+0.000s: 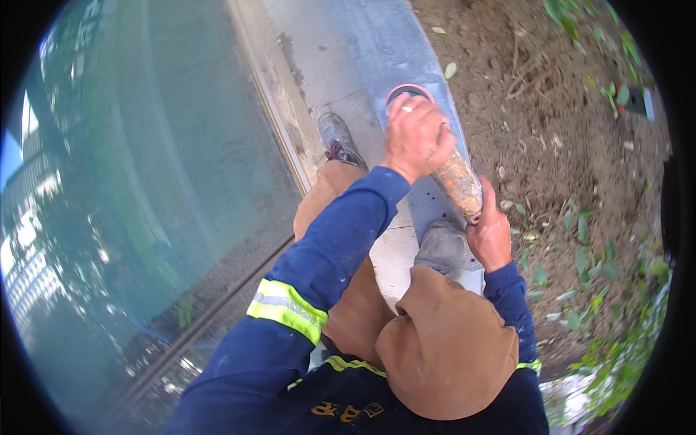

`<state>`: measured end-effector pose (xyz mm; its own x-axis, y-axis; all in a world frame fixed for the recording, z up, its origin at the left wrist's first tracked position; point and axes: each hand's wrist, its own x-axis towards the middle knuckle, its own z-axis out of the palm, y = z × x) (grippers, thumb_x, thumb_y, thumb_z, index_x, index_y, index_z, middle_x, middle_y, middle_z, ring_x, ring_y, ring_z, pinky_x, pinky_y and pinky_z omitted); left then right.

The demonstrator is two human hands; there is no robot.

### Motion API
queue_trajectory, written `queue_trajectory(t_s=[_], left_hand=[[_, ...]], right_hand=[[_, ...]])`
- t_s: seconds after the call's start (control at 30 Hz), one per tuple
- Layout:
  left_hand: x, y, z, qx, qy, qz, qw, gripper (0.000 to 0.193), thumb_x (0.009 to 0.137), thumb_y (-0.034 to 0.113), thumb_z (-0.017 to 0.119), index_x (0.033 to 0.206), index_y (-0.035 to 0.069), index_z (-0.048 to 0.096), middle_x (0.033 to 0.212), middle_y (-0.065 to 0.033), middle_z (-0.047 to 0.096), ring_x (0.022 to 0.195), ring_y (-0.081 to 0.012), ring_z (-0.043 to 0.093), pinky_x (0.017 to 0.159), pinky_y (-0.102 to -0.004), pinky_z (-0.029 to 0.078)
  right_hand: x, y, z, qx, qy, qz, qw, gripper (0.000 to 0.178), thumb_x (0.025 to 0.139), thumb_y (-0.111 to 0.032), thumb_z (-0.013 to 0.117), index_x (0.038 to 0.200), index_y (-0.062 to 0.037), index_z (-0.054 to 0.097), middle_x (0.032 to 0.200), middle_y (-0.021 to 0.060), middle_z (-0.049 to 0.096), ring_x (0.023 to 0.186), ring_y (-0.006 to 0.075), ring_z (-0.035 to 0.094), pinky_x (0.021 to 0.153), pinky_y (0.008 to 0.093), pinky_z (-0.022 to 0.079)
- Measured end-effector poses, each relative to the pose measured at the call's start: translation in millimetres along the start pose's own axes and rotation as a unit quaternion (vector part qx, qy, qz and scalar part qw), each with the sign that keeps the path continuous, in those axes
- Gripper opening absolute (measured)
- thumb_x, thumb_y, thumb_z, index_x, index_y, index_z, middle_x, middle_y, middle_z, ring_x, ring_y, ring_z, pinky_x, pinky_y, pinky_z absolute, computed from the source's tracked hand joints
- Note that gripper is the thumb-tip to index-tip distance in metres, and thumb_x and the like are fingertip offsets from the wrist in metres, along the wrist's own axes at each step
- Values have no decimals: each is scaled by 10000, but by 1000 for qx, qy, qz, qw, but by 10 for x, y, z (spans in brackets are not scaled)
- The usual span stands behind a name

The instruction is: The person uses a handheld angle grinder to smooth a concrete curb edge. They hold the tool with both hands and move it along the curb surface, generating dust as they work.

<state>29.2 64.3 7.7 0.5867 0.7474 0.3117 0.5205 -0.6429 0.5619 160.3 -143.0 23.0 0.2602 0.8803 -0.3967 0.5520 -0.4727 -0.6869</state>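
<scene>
An angle grinder point(458, 185) with a worn, orange-and-grey speckled body lies slantwise over a stone kerb point(384, 43). My left hand point(419, 138) is wrapped over its front end, just behind a round disc point(408, 90) with a pink rim. The disc is against or just above the kerb's bluish-grey top; I cannot tell which. At the tool's rear end, my right hand point(491, 230) grips it from the right side, with fingers partly hidden beneath. The underside of the disc is out of sight.
A large reflective glass pane point(167, 145) with a frame edge runs along the left. Bare soil point(500, 94) with leaves and small plants borders the kerb on the right. My left shoe point(338, 138) and right shoe point(441, 246) stand close to the tool.
</scene>
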Motion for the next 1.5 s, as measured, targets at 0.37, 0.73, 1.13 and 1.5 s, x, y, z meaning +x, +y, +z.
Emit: queue_trajectory(t_s=[0.37, 0.73, 1.13, 1.5], left_hand=[[72, -100, 38, 25, 61, -34, 997, 120, 734, 194, 693, 737, 74, 699, 821, -76, 712, 944, -273, 680, 1037, -475, 458], [-144, -329, -240, 29, 70, -51, 996, 68, 740, 151, 695, 728, 83, 698, 794, -68, 708, 872, -261, 686, 976, -441, 481], [-364, -45, -172, 17, 46, -70, 996, 79, 746, 143, 689, 768, 71, 715, 863, -65, 732, 976, -261, 681, 1023, -447, 459], [-172, 141, 30, -21, 17, -40, 999, 116, 754, 182, 687, 723, 70, 674, 843, -75, 698, 984, -283, 668, 1045, -488, 448]], right_hand=[[261, -87, -73, -17, -43, 21, 999, 881, 767, 41, 694, 1540, -161, 322, 1149, 299, 692, 1087, 496, 664, 861, 517, 562], [251, -298, 131, -20, -61, -36, 997, 893, 738, 60, 678, 1534, -130, 320, 1021, 317, 698, 966, 517, 671, 771, 552, 553], [-34, -209, 63, -34, -47, -45, 997, 856, 751, 72, 668, 1523, -99, 339, 954, 324, 693, 882, 532, 666, 713, 574, 538], [-132, -104, -59, -33, -13, 4, 999, 852, 760, 71, 655, 1525, -132, 340, 950, 319, 695, 908, 526, 674, 725, 559, 542]])
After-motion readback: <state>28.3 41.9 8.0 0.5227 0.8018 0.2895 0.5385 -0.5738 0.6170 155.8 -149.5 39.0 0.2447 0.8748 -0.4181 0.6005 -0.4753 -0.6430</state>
